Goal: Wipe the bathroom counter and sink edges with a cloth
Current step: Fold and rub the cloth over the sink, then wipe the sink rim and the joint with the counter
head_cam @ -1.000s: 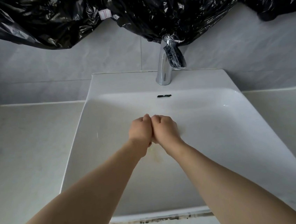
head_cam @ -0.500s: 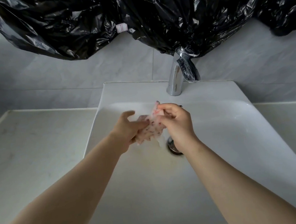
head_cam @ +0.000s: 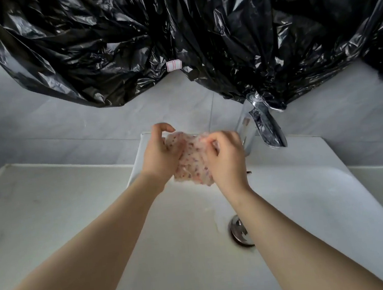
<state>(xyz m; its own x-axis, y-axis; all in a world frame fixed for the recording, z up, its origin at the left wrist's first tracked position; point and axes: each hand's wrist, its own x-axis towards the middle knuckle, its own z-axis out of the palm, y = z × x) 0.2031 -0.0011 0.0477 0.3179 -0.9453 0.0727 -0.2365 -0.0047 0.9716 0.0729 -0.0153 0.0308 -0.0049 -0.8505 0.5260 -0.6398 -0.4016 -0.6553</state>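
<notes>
Left hand (head_cam: 161, 156) and right hand (head_cam: 226, 159) both grip the crumpled pink-speckled white cloth (head_cam: 191, 161) above the white rectangular ceramic sink (head_cam: 333, 200), near its rear edge, beside the chrome faucet (head_cam: 262, 123).

A single view is given, taken by a wide-angle camera worn on the head. The sink (head_cam: 331, 177) is looked at from above its front edge, forward and down, at close range. The faucet (head_cam: 266, 125) at the back of the sink is placed right of centre. The black plastic sheeting (head_cam: 128, 45) above the sink fills the upper half. The tabletop (head_cam: 38, 208) left of the sink is included and bent by the lens. The left hand (head_cam: 161, 155) and right hand (head_cam: 227, 162) are seen from behind, over the sink.
</notes>
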